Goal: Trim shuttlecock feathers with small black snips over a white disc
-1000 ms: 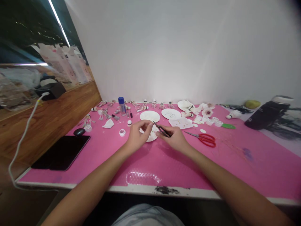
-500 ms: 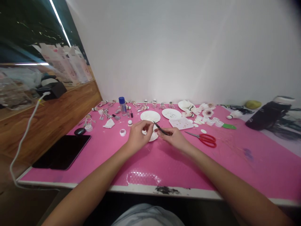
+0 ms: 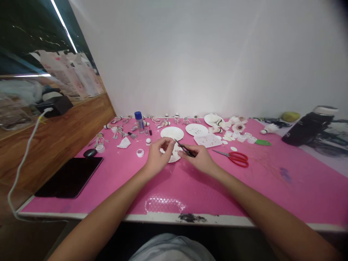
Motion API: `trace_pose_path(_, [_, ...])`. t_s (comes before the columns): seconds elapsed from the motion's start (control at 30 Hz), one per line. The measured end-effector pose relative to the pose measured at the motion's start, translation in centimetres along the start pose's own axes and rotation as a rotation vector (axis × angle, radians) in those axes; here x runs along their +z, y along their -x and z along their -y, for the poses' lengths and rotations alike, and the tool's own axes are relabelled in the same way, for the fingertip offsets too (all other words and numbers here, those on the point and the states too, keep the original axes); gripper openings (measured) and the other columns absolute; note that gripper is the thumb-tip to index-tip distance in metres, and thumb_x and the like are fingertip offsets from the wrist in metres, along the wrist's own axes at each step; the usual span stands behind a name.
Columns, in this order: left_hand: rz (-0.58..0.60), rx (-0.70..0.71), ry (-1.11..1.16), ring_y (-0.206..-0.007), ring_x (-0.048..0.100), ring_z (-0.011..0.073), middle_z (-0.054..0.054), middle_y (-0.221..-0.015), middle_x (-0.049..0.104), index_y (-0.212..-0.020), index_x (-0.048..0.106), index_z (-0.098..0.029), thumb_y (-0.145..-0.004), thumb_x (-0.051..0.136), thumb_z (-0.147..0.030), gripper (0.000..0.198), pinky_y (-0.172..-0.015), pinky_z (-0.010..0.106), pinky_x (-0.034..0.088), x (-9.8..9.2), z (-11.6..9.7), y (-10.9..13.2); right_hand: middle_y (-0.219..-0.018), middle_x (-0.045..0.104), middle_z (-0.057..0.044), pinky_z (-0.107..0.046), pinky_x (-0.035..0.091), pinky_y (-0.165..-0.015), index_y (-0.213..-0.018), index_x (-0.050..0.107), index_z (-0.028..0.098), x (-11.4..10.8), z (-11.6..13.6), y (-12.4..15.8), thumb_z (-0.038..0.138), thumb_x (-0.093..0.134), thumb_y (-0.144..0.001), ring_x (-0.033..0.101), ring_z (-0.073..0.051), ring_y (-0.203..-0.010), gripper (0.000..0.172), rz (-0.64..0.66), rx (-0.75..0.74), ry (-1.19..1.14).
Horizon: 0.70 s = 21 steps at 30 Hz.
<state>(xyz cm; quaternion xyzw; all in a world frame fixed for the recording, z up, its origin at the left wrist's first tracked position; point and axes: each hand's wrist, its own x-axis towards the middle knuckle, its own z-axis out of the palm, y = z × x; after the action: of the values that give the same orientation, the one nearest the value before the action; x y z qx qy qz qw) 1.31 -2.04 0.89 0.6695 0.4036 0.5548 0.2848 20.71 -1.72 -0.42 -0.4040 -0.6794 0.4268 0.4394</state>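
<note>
"Black tweezers (image 3: 185, 149): where are they?"

"In the right hand (image 3: 198, 159), tips pointing toward 10 o'clock, just beside the left hand (image 3: 159, 157). Both hands hover over the middle of the table."

"And the fingers?"

"Right fingers (image 3: 189, 155) clamped on the tweezers. Left fingertips (image 3: 170, 143) bunched together near the tweezer tips; whether they pinch something small, I can't tell."

"What's under them?"

"A ragged white disc (image 3: 174, 157), partly hidden by both hands, lying on a pink mat (image 3: 217, 192)."

"Around that?"

"At 12 o'clock, a round white plate (image 3: 172, 133), almost touching the disc. At 1 o'clock, a second plate (image 3: 196, 129) with small bits on it. At 3 o'clock, red scissors (image 3: 237, 159). At 10 o'clock, a blue-capped bottle (image 3: 139, 122). At 8 o'clock, a black tablet (image 3: 69, 177)."

"Further out?"

"At 2 o'clock, a shuttlecock (image 3: 269, 128) and, past it, a black flask (image 3: 308, 130)."
</note>
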Motion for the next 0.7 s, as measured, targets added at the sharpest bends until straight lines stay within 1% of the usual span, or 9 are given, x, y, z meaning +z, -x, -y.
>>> trace_pose_path(0.23, [-0.006,0.006,-0.003,-0.067,0.062,0.0126,0.002,-0.079,0.068,-0.093,0.071,-0.017,-0.099,0.061,-0.039,0.025,-0.066,0.024,0.048,-0.03,-0.03,-0.04,-0.108,0.081,-0.006,-0.039,0.055,-0.085,-0.124,0.079,0.016,-0.17,0.46,-0.18,0.048,0.083,-0.079,0.072,-0.027,-0.093,0.056,-0.018,0.038,0.047])
trace_pose_path(0.4, [-0.009,0.014,-0.005,-0.068,0.062,0.013,0.003,-0.08,0.07,-0.093,0.073,-0.016,-0.098,0.063,-0.038,0.025,-0.067,0.025,0.048,-0.11,-0.18,-0.01,-0.114,0.08,-0.008,-0.039,0.056,-0.088,-0.125,0.079,0.017,-0.24,0.51,-0.19,0.047,0.083,-0.079,0.073,-0.028,-0.098,0.055,-0.026,0.016,0.045])
trace_pose_path(0.57, [-0.013,0.048,-0.026,-0.068,0.063,0.0134,0.004,-0.078,0.072,-0.092,0.074,-0.016,-0.097,0.064,-0.038,0.025,-0.067,0.025,0.049,-0.2,-0.46,0.01,-0.116,0.08,-0.009,-0.04,0.057,-0.089,-0.124,0.079,0.017,-0.02,0.45,-0.12,0.047,0.083,-0.079,0.074,-0.03,-0.101,0.054,-0.052,-0.004,0.035])
trace_pose_path(0.7, [0.011,-0.005,0.028,-0.067,0.067,0.0142,0.005,-0.079,0.074,-0.092,0.074,-0.015,-0.096,0.066,-0.04,0.027,-0.065,0.025,0.051,-0.15,-0.5,-0.02,-0.116,0.08,-0.009,-0.039,0.057,-0.088,-0.125,0.079,0.018,-0.04,0.21,-0.22,0.047,0.081,-0.081,0.074,-0.028,-0.099,0.052,-0.044,-0.016,0.033])
